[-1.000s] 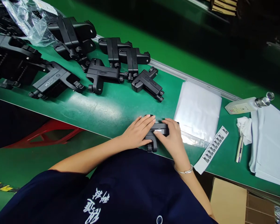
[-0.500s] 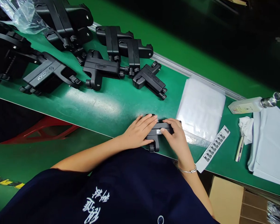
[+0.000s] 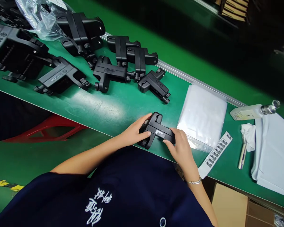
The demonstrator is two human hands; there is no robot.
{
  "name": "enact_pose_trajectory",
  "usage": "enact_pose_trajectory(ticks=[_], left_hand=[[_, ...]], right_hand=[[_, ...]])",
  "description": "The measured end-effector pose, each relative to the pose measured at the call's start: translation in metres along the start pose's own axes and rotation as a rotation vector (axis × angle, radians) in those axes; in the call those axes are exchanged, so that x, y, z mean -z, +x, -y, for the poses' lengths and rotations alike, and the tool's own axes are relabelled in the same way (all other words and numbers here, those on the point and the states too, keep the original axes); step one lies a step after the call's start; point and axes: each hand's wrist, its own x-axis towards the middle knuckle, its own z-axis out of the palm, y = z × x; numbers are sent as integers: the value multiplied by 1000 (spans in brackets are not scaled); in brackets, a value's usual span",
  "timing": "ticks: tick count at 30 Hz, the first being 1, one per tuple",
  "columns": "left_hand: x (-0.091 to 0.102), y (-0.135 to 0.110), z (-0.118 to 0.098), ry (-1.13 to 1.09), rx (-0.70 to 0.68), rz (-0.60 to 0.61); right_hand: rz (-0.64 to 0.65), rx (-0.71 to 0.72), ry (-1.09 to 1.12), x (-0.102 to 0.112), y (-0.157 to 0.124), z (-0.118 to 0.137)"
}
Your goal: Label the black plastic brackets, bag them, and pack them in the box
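Left hand and right hand hold one black clamp by its two ends, close to the near edge of the green table. Bare table top lies between it and the other clamps. Some left fingers hide behind it (the thumb shows). One crumpled clear bag is cut off at the top, and a brown box below; their insides are hard to see.

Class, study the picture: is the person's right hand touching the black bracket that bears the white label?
Touching. The head view shows the right hand gripping one end of the black bracket, fingers at its far edge, thumb at its near edge.
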Motion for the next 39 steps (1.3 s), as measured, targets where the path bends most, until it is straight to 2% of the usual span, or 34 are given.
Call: enact_pose_trajectory(ticks=[4,7,10,14,17,21,27,39], left_hand=[[7,14,-7,-263,19,29],[20,28,-24,-384,17,40],[37,42,-43,-413,18,88],[58,58,-63,-394,8,276],[67,68,-70,-344,-25,385],[70,81,-70,-302,-67,499],[68,89,-72,-292,-73,586],[68,94,-87,-155,-92,586]], right_hand=[[-198,16,-26,-4,-4,19],[-251,0,20,2,-6,31],[-194,-59,171,12,-9,39],[-80,-153,493,22,-15,44],[-51,-162,618,23,-18,46],[-30,-162,647,22,-19,48],[-41,-163,627,23,-22,49],[-62,-134,624,22,-27,50]])
